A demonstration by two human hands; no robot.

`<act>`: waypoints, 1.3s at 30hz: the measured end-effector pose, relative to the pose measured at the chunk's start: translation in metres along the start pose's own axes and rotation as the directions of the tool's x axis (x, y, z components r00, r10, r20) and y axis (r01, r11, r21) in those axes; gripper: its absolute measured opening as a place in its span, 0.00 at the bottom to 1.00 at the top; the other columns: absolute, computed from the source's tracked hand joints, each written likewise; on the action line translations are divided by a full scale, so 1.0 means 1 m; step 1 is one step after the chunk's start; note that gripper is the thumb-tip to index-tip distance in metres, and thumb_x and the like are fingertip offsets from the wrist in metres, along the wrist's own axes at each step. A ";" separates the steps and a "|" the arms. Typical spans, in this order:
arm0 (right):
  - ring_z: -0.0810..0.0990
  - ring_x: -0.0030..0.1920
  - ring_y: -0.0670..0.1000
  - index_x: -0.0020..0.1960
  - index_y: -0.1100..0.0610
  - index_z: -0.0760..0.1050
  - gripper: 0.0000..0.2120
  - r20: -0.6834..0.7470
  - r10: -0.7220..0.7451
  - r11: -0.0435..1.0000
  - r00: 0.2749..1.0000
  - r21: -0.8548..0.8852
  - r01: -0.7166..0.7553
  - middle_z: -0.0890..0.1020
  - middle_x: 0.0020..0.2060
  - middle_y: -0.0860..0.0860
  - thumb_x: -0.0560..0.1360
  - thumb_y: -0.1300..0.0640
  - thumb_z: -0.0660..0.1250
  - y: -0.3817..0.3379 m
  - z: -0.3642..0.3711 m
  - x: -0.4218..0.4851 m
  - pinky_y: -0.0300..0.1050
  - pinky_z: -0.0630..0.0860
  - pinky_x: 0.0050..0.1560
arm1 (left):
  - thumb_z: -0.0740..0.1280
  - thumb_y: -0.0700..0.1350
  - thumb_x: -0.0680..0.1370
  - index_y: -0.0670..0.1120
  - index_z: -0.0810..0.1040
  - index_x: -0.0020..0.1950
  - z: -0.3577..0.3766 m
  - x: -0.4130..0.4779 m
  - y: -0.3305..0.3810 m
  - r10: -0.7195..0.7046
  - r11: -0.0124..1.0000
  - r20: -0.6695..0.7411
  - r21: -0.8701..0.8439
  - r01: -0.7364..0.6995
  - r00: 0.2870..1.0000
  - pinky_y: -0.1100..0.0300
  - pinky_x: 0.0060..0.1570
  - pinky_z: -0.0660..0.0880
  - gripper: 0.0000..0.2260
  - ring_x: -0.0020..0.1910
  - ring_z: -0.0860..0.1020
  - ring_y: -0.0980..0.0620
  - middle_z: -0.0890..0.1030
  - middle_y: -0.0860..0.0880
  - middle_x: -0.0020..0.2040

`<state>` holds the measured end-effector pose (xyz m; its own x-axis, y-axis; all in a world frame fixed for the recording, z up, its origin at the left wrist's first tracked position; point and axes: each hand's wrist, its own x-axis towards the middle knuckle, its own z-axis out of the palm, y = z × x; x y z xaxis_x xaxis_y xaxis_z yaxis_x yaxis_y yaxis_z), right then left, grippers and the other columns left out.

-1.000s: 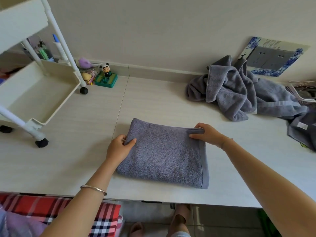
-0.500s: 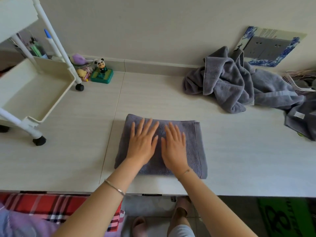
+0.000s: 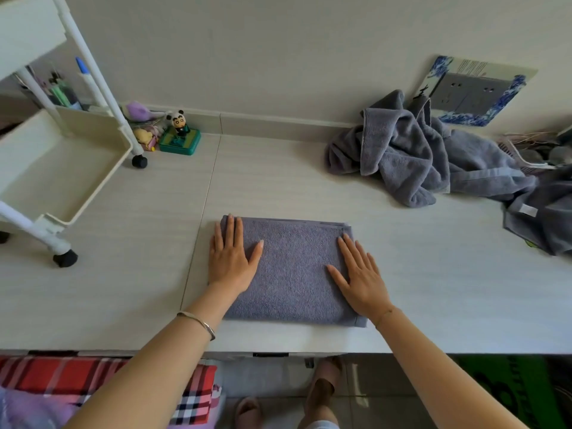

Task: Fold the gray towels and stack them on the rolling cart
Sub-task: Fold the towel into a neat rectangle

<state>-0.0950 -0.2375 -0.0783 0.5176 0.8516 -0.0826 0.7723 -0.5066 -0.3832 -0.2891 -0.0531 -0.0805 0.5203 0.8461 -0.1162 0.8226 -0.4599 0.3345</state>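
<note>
A folded gray towel [image 3: 294,270] lies flat on the pale table [image 3: 433,289] in front of me. My left hand [image 3: 232,261] presses flat on the towel's left edge, fingers straight. My right hand [image 3: 360,274] presses flat on its right side, fingers spread. A heap of unfolded gray towels [image 3: 418,156] sits at the back right against the wall, and another gray towel [image 3: 544,218] hangs at the far right edge. The white rolling cart [image 3: 62,168] stands on the table at the left, its lower tray holding nothing that I can see.
A panda figure on a green box [image 3: 180,136] and small toys [image 3: 144,136] stand behind the cart's wheel [image 3: 139,161]. A blue-framed socket panel [image 3: 476,91] leans on the wall. A red plaid cushion [image 3: 93,385] lies below the table's front edge.
My hands slid apart from the towel's middle to its left and right sides, smoothing it. Before that they held the towel's edges.
</note>
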 end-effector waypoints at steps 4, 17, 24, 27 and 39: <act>0.55 0.76 0.53 0.78 0.55 0.47 0.40 0.016 0.232 0.905 0.973 0.364 -0.222 0.53 0.77 0.52 0.75 0.40 0.62 -0.007 -0.011 -0.006 0.50 0.55 0.74 | 0.55 0.65 0.77 0.46 0.45 0.78 -0.022 -0.012 -0.009 -0.046 0.990 0.008 -0.134 0.047 0.999 0.50 0.71 0.59 0.38 0.75 0.56 0.45 0.51 0.45 0.78; 0.78 0.51 0.55 0.55 0.65 0.75 0.26 0.412 0.394 0.648 0.822 0.510 -0.566 0.80 0.53 0.57 0.71 0.43 0.69 -0.009 -0.036 -0.005 0.50 0.75 0.53 | 0.67 0.66 0.70 0.41 0.65 0.64 -0.050 -0.022 -0.043 -0.212 0.804 0.437 -0.430 0.411 0.874 0.52 0.56 0.74 0.36 0.57 0.76 0.45 0.75 0.45 0.62; 0.83 0.52 0.53 0.60 0.55 0.75 0.23 0.532 0.139 0.460 0.835 0.712 -0.531 0.83 0.53 0.53 0.70 0.43 0.71 -0.052 -0.075 -0.014 0.47 0.79 0.51 | 0.71 0.59 0.72 0.42 0.78 0.59 -0.087 -0.025 -0.031 -0.103 0.484 0.569 -0.688 0.541 0.816 0.57 0.50 0.77 0.24 0.51 0.81 0.48 0.82 0.45 0.54; 0.83 0.53 0.52 0.59 0.55 0.76 0.19 0.499 0.060 0.452 0.865 0.759 -0.469 0.84 0.52 0.52 0.72 0.47 0.70 -0.081 -0.111 -0.010 0.48 0.78 0.54 | 0.70 0.56 0.73 0.44 0.78 0.59 -0.132 -0.026 -0.030 -0.020 0.447 0.558 -0.737 0.506 0.830 0.57 0.48 0.77 0.21 0.51 0.82 0.48 0.83 0.45 0.54; 0.84 0.47 0.54 0.54 0.60 0.78 0.15 0.248 -0.190 0.454 0.950 0.880 -0.139 0.85 0.46 0.56 0.69 0.55 0.71 -0.208 -0.267 0.042 0.49 0.77 0.49 | 0.70 0.50 0.73 0.44 0.78 0.59 -0.356 -0.048 -0.018 0.001 0.410 0.167 -0.899 0.152 0.986 0.62 0.40 0.79 0.17 0.46 0.84 0.50 0.85 0.47 0.48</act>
<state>-0.1355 -0.1320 0.2430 0.2540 0.9385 -0.2341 -0.0450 -0.2303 -0.9721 -0.4106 0.0104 0.2521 0.5519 0.7888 -0.2705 0.2102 0.1824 0.9605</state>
